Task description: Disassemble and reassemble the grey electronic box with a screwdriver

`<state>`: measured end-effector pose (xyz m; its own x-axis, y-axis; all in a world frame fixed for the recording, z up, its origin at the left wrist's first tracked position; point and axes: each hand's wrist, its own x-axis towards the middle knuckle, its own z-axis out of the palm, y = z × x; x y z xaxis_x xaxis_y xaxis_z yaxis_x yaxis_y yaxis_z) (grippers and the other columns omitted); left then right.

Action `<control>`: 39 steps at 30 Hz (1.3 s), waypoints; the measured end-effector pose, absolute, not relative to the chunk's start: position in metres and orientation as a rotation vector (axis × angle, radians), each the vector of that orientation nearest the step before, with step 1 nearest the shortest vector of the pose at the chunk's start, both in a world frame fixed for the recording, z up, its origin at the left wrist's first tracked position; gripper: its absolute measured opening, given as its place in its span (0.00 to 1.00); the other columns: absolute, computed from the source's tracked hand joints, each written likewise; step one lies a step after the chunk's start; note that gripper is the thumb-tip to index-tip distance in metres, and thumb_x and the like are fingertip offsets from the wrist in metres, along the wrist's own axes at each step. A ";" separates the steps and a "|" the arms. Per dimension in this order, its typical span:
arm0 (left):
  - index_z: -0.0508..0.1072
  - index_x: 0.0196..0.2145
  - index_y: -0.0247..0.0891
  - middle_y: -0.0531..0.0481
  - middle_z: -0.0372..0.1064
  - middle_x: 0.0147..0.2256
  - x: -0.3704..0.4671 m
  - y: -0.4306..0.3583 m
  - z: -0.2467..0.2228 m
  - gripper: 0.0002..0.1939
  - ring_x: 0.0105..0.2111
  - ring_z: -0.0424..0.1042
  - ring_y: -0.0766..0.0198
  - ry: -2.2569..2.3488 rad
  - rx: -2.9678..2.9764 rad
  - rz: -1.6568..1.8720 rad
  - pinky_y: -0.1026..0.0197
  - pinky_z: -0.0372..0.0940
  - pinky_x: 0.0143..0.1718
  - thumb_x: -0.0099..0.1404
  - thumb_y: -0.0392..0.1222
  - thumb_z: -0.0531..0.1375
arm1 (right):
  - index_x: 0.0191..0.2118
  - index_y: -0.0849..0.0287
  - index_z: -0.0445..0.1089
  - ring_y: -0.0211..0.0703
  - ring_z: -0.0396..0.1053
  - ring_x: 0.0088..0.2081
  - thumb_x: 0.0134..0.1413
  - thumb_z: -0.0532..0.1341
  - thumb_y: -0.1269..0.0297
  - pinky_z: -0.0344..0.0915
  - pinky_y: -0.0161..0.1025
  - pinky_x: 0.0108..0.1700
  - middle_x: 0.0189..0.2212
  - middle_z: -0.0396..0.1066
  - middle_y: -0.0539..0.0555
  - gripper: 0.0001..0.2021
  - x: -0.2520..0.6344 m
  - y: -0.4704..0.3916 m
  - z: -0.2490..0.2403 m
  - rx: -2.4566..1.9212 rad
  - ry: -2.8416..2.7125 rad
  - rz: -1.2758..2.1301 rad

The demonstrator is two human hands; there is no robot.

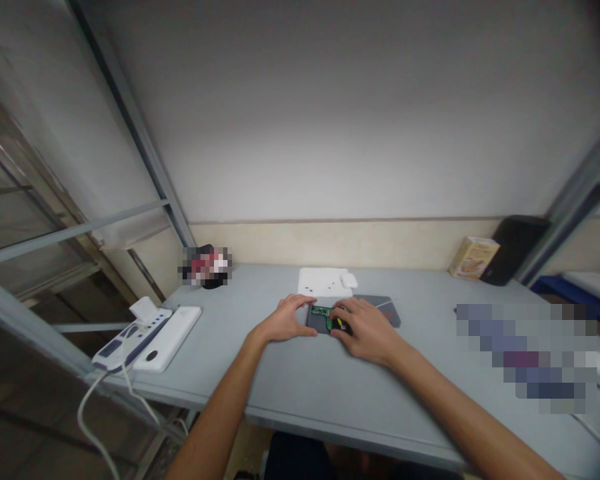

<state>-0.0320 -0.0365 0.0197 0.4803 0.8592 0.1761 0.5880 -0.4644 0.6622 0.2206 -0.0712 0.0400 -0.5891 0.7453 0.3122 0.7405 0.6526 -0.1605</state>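
A dark, flat device with a green circuit board [321, 311] lies on the grey table, between my two hands. My left hand [291, 317] grips its left end, thumb at the near edge and fingers at the far edge. Over its right end is my right hand [363, 327], its fingers curled around a small black and yellow object [341, 325]. Partly under the right hand, a dark grey flat panel [391, 311] rests on the table. Behind the device lies a white sheet [323, 281] with several tiny dark pieces and a small white item [349, 281] on it.
The grey table [280, 387] meets the wall. At left are a power strip [130, 340] with cables and a white flat box [167, 340]. A yellow carton [474, 257] and a black object [513, 250] stand back right. Blurred items lie at both sides.
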 end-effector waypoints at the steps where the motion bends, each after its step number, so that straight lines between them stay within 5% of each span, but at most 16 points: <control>1: 0.69 0.59 0.45 0.44 0.68 0.55 -0.032 -0.037 0.021 0.42 0.54 0.67 0.51 1.190 2.210 0.679 0.49 0.59 0.60 0.48 0.51 0.75 | 0.49 0.53 0.72 0.54 0.69 0.49 0.60 0.63 0.56 0.62 0.51 0.53 0.51 0.71 0.58 0.14 0.221 -0.071 0.039 -1.177 -2.516 0.015; 8: 0.69 0.58 0.47 0.46 0.68 0.54 -0.030 -0.039 0.025 0.42 0.56 0.64 0.49 1.145 2.262 0.647 0.46 0.56 0.61 0.47 0.52 0.75 | 0.61 0.51 0.64 0.57 0.66 0.56 0.60 0.61 0.61 0.63 0.54 0.57 0.63 0.59 0.61 0.23 0.226 -0.067 0.037 -1.129 -2.393 -0.009; 15: 0.69 0.59 0.48 0.46 0.67 0.55 -0.032 -0.036 0.020 0.44 0.57 0.62 0.48 1.141 2.275 0.621 0.46 0.53 0.62 0.46 0.57 0.75 | 0.48 0.55 0.66 0.49 0.68 0.47 0.63 0.56 0.71 0.67 0.46 0.48 0.43 0.69 0.58 0.10 0.238 -0.061 0.062 -0.794 -2.047 -0.085; 22: 0.67 0.61 0.50 0.46 0.65 0.57 -0.026 -0.042 0.024 0.42 0.59 0.59 0.47 1.135 2.318 0.629 0.43 0.49 0.63 0.51 0.61 0.71 | 0.40 0.56 0.66 0.45 0.66 0.36 0.64 0.58 0.59 0.63 0.43 0.41 0.34 0.67 0.54 0.07 0.237 -0.044 0.087 -0.865 -1.704 -0.194; 27: 0.65 0.61 0.48 0.45 0.65 0.57 -0.009 -0.048 0.032 0.33 0.56 0.60 0.50 1.082 2.425 0.714 0.46 0.53 0.60 0.61 0.60 0.65 | 0.39 0.54 0.65 0.39 0.61 0.23 0.66 0.54 0.50 0.59 0.36 0.29 0.22 0.63 0.46 0.13 0.238 -0.027 0.070 -1.179 -1.460 0.205; 39: 0.63 0.63 0.46 0.42 0.67 0.56 0.027 -0.031 0.045 0.36 0.56 0.63 0.46 0.919 2.615 0.548 0.43 0.52 0.61 0.60 0.57 0.66 | 0.46 0.60 0.71 0.36 0.59 0.26 0.53 0.65 0.48 0.58 0.34 0.27 0.30 0.68 0.50 0.22 0.263 0.003 0.046 -1.160 -1.134 0.409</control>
<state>0.0274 -0.0313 0.0447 0.7206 0.6472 0.2489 0.5267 -0.7444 0.4105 0.2630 0.0033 0.0462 0.4280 0.7609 0.4877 0.2747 0.4045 -0.8723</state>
